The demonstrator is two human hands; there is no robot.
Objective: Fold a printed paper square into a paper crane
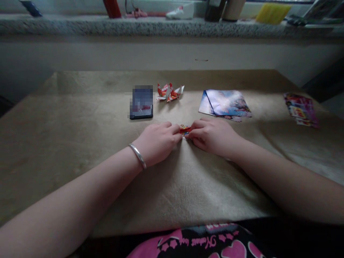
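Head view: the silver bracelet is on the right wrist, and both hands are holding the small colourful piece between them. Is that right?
Not quite: the head view shows the silver bracelet on the left wrist. The left hand and right hand do hold the small colourful piece between them.

A small, multicoloured piece of printed paper (185, 130), showing red, yellow and blue, lies low on the tan tabletop (172, 200), pinched between the left hand (158, 140) and the right hand (215, 136). Only its narrow middle shows; fingers cover both ends, hiding its full shape.
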